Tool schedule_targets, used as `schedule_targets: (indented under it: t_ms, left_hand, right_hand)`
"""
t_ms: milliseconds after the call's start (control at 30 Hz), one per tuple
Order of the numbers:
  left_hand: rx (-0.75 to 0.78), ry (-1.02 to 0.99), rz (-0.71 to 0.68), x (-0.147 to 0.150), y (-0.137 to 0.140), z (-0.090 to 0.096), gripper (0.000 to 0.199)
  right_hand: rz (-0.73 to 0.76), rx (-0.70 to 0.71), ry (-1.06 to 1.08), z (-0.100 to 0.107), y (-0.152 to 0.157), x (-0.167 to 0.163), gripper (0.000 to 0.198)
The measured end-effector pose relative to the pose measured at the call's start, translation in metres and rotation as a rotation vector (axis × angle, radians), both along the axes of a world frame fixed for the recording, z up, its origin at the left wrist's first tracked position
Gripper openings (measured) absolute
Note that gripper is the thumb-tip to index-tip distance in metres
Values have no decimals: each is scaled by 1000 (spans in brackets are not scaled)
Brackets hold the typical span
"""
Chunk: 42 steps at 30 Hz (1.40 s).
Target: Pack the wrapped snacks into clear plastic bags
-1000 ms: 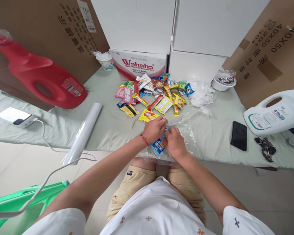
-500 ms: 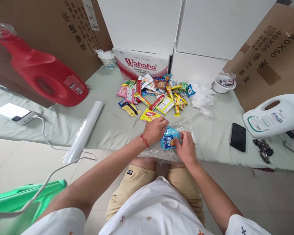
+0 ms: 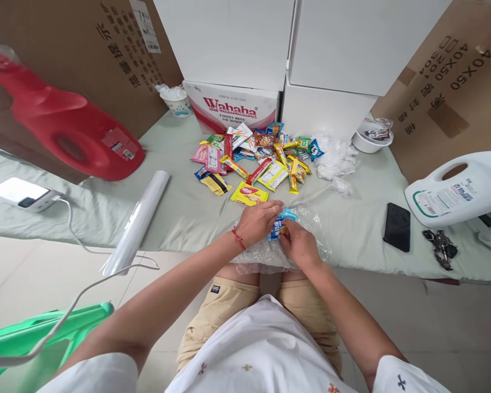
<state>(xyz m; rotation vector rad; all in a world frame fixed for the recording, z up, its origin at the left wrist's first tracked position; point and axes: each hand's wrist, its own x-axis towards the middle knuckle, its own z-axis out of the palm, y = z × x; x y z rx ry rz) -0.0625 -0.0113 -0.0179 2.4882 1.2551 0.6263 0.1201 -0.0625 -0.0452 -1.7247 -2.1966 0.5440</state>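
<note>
A blue snack packet [image 3: 275, 228] sits between my hands, over a sheet of clear plastic film [image 3: 311, 221] at the table's front edge. From the left, my left hand [image 3: 258, 222] curls its fingers closed against the packet; its thumb is hidden. The fingers and thumb of my right hand [image 3: 300, 244] pinch the packet's right side. Just beyond my left hand lies a yellow nabati wafer packet [image 3: 249, 194]. Behind it spreads a pile of mixed wrapped snacks, with a red bar [image 3: 260, 171] and a yellow-and-white packet [image 3: 274, 176] near its front.
Crumpled clear plastic [image 3: 337, 161] lies right of the pile, before a white bowl [image 3: 370, 143]. White boxes and a Wahaba carton [image 3: 233, 109] stand behind. A film roll [image 3: 137, 224] and red jug [image 3: 77, 131] are left; a phone [image 3: 396, 227], keys [image 3: 441, 248] and white jug [image 3: 460, 191] are right.
My right hand has moved left, closer to my left hand, and now covers more of the blue packet. The packet has turned and shifted slightly left. The camera view has shifted a little.
</note>
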Motion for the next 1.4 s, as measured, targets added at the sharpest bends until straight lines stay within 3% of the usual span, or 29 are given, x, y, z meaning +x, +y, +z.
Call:
schedule_targets:
  t_ms: [200,333,433,533,633,767,900,1067,1200,1300,1400]
  left_hand:
    - [3,142,-252,-13,-8,-15,33]
    - [98,185,-256,-19,-21,-38,32]
    - [225,211,-194,-17,-29,-53,37]
    - [321,243,-145,-13,-33,-60,40]
    - [343,267,-64,-7,-35,-58,34]
    - [305,272,75,1,-33,-47,32]
    - [266,251,108,9,-30,-38,31]
    - [193,273,37,9,-28,-32,36]
    - [115,292,-35,5,-25,-28,32]
    - [47,307,-55,2,-20,-23,38]
    - [-7,318,-65,1,-15,-17,41]
  right_hand:
    - [-117,-74,242,-11,9,0,32]
    - [-141,-77,338,-16,7,4,31]
    - [-83,92,268,-6,0,9,6]
    - [-20,351,106,9,0,14,24]
    - [99,381,-39,13,14,20,43]
    - [181,326,-86,-2,41,25,26]
    - [239,306,-28,-11,48,30,28]
    - [356,288,174,6,13,58,29]
    - [501,258,36,1,-30,83,48]
    - [477,311,35,-12,-43,90,25]
    - [452,339,178,-8,-33,86,17]
